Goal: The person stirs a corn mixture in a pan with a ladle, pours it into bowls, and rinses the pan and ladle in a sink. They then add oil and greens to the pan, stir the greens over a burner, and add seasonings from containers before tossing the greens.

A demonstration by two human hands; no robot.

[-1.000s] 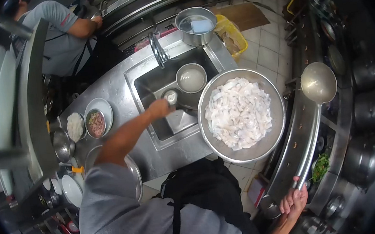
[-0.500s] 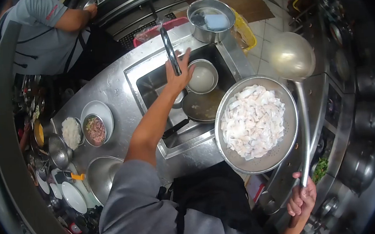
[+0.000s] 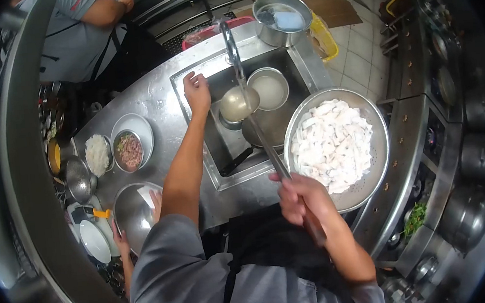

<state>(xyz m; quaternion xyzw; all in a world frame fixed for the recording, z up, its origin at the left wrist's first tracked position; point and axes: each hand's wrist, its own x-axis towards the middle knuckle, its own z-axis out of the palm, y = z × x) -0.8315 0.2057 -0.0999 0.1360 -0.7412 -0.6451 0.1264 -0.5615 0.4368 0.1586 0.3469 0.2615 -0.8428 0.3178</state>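
Note:
My right hand (image 3: 302, 198) is closed round the long handle of a ladle (image 3: 239, 103). The ladle's round bowl is in the sink (image 3: 217, 180), below the faucet (image 3: 231, 46), from which a stream seems to fall into it. My left hand (image 3: 196, 91) is over the sink's left edge, left of the faucet, fingers loosely bent and holding nothing. A pot with cloudy liquid (image 3: 268, 89) and a dark pan (image 3: 257, 135) sit in the sink, the pan partly behind the ladle. Beside the sink, a large colander (image 3: 384, 138) holds pale, whitish pieces of food.
Another person's hands (image 3: 121, 240) hold a steel bowl (image 3: 134, 211) at left, with something white at its rim. A bowl of chopped meat (image 3: 128, 151) and white shreds (image 3: 98, 155) stand on the counter. A metal pot (image 3: 282, 19) is behind the sink; stoves line the right.
The ladle has swung from the right, over the colander side, down into the sink under the faucet. My left hand has left the faucet and moved left. Another person's hands have appeared at the steel bowl.

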